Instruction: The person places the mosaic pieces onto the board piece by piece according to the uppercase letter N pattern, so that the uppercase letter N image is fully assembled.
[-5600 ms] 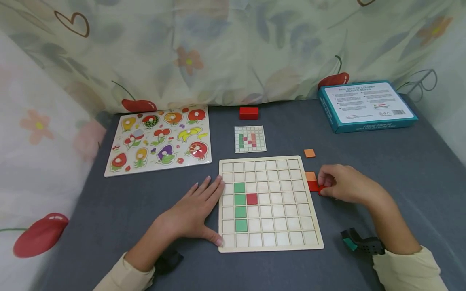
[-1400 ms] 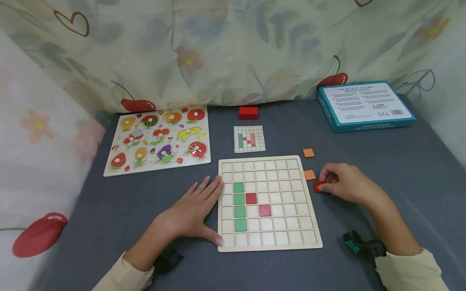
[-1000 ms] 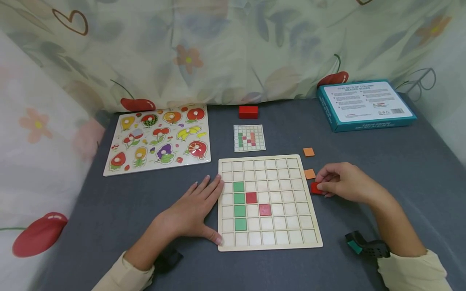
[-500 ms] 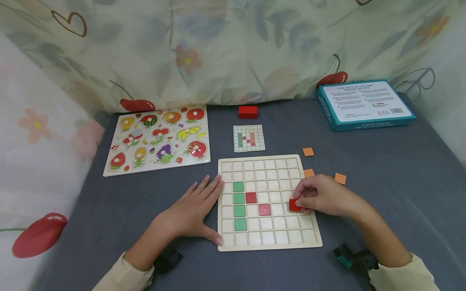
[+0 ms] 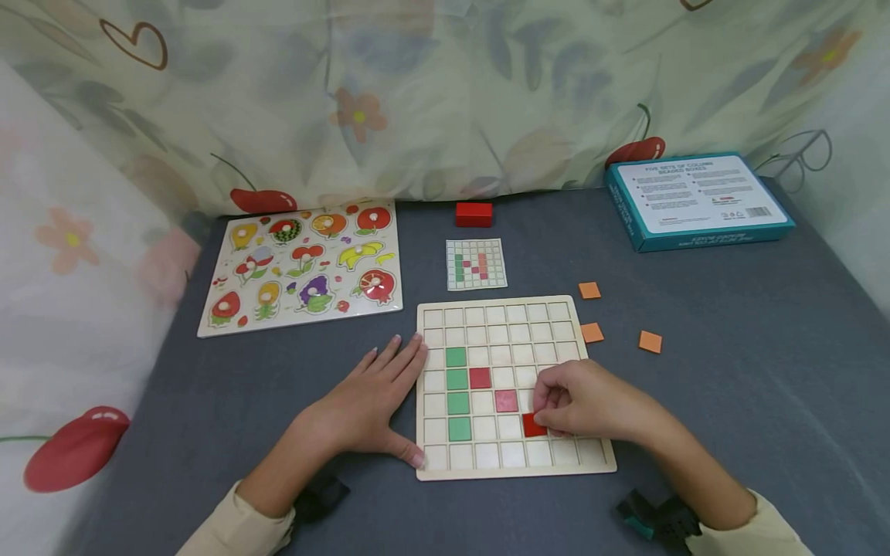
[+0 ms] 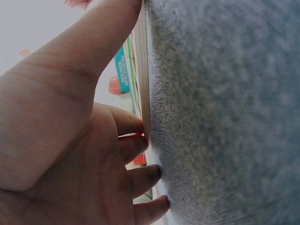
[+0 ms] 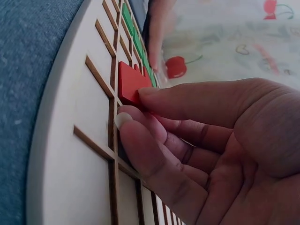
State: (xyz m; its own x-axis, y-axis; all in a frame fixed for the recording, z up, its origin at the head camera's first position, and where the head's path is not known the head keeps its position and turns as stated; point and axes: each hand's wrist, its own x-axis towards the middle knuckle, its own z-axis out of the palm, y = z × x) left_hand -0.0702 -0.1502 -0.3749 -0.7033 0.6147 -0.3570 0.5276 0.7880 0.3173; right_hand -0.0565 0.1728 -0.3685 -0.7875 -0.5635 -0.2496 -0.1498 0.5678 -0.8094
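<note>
A pale wooden grid board (image 5: 514, 472) lies on the table. My left hand (image 5: 361, 405) rests flat with fingers spread, thumb and fingertips against the board's left edge. Over the board's lower right part, my right hand (image 5: 601, 401) pinches a red square tile (image 5: 532, 425) between thumb and fingers. The right wrist view shows this tile (image 7: 129, 83) slightly tilted, close over a cell. On the board stand a column of several green tiles (image 5: 456, 380), a red tile (image 5: 480, 378) and a pinkish-red tile (image 5: 506, 401), the last two stepping diagonally down toward the held one.
Orange tiles lie right of the board: one further back (image 5: 589, 290), one at its edge (image 5: 592, 333), one farther right (image 5: 650, 342). Behind it are a pattern card (image 5: 476, 264) and a red block (image 5: 474, 215). A fruit puzzle (image 5: 302, 270) and teal box (image 5: 698, 202) flank them.
A pinkish-red tile has been set on the board. My right hand has carried another red tile leftward onto the board, uncovering an orange tile. The left hand has stayed put.
</note>
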